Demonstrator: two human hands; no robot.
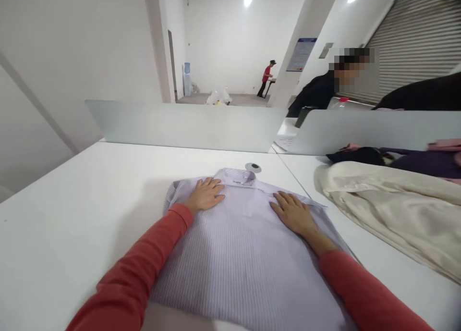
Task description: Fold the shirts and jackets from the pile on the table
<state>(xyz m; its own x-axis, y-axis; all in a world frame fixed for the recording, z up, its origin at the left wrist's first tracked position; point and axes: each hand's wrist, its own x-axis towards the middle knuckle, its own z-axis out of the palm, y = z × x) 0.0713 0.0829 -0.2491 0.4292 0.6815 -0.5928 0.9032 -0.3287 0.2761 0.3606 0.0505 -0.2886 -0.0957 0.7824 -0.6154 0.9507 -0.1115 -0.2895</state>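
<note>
A pale purple striped shirt (241, 244) lies spread on the white table (72, 215), its collar (239, 177) pointing away from me. My left hand (208, 195) rests flat on the shirt's left shoulder area, fingers spread. On the right shoulder area lies my right hand (292, 213), palm down with the fingers stretched out. Neither hand grips the cloth. Both sleeves seem to be tucked along the shirt's sides, though much of them is hidden.
Cream cloth (389, 196) and dark garments (360, 155) lie at the right. A round cable hole cover (253, 167) sits behind the collar. A frosted divider (187, 127) runs along the table's back edge. Beyond it are a person in black (317, 93) and one in red (266, 75).
</note>
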